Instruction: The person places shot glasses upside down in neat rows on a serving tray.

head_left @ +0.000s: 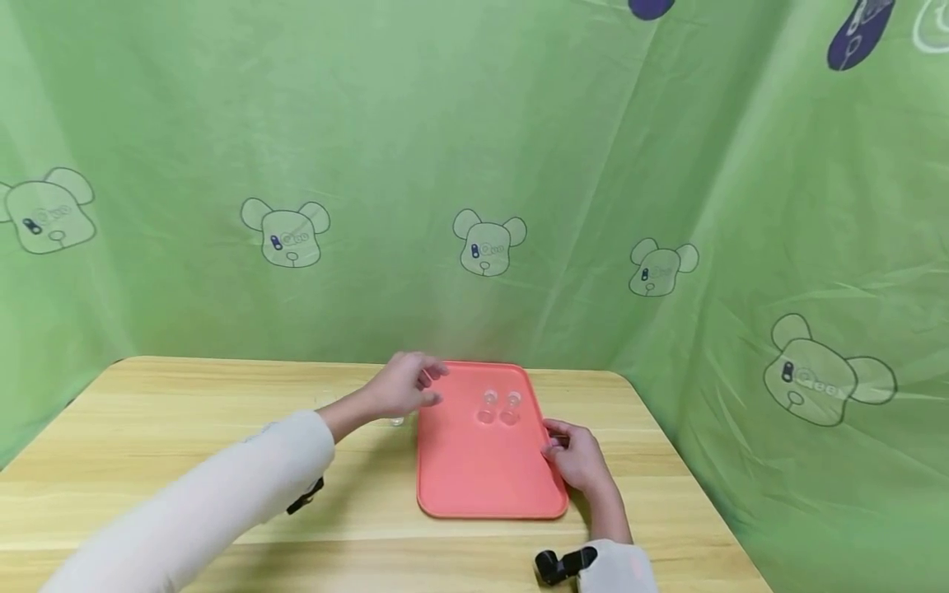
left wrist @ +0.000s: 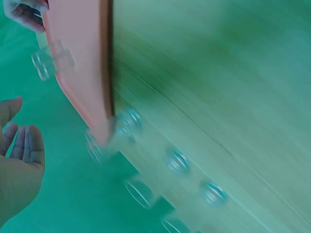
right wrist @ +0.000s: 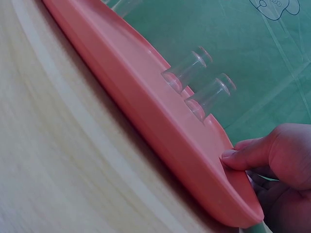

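The red tray lies on the tabletop, two clear cups upright on it — we grip its right edge with the right hand. Near its left edge we hold the left hand — fingers relaxed, grasping nothing.

Taking the red tray as our clock face, we have open room across it from five to eight. Two clear cups stand in our way toward twelve and one. Our right hand blocks the rim at three, our left hand the approach at ten; more clear cups obstruct nine. Past twelve, a green curtain stops us.
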A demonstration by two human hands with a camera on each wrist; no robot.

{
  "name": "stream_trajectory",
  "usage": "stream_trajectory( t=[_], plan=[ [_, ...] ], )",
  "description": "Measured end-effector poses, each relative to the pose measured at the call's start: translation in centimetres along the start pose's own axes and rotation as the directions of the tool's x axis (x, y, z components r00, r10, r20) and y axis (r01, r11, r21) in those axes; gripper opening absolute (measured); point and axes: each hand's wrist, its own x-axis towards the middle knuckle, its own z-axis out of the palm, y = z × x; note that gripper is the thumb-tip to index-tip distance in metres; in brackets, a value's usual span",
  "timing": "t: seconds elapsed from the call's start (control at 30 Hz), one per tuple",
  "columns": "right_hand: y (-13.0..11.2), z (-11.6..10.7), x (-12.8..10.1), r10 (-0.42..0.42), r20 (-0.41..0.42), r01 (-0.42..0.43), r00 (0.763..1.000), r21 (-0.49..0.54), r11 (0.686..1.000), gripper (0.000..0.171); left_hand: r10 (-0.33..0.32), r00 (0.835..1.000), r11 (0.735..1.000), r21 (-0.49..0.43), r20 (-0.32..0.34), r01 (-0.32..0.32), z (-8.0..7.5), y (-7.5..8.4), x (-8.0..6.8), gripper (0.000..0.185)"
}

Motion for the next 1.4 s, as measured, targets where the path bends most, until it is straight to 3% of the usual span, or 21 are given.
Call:
stream_trajectory(
  t=[0.23,0.9,1.4],
  plan=[
    [0.2,0.0,-0.2,0.012,-0.002,-0.012,1.000,0.013,1.000,0.046,0.019,0.999,0.998,0.061,-0.041,-0.017,-2.3,-1.9,-1.7,0.035],
    [0.3,0.1,0.1,0.014,-0.007,-0.014,1.000,0.020,1.000,0.048,-0.008,0.995,0.995,0.098,-0.095,0.018,-7.5,-4.7,-6.7,0.035],
    [0.2,0.0,-0.1,0.014,-0.010,-0.014,1.000,0.018,1.000,0.047,-0.079,0.990,0.987,0.129,-0.115,0.093,-8.0,-7.7,-8.9,0.045]
  ],
)
